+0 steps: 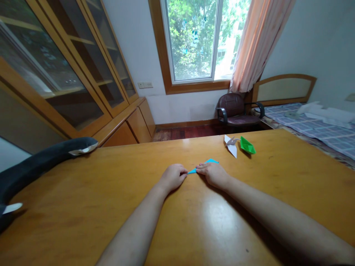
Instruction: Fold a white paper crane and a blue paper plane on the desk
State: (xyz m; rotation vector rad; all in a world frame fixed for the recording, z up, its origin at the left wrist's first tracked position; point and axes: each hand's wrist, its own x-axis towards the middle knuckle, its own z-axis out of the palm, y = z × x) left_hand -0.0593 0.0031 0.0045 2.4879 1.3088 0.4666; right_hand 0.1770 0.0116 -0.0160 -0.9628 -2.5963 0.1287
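A folded piece of blue paper (192, 171) lies on the wooden table (124, 207), its narrow point toward the left. My left hand (174, 176) is closed, with thumb and fingers pinching that pointed tip. Across the middle of the paper rests my right hand (213, 173), palm down, fingers stretched out flat and pressing on it. The right hand hides part of the paper; a wider blue corner shows beyond its fingers.
Toward the table's far right edge sit a white paper crane (231, 146) and a green paper boat (247, 145), side by side. A dark curved object (50, 159) with white parts lies at the left. Behind the table stands a brown office chair (234, 109).
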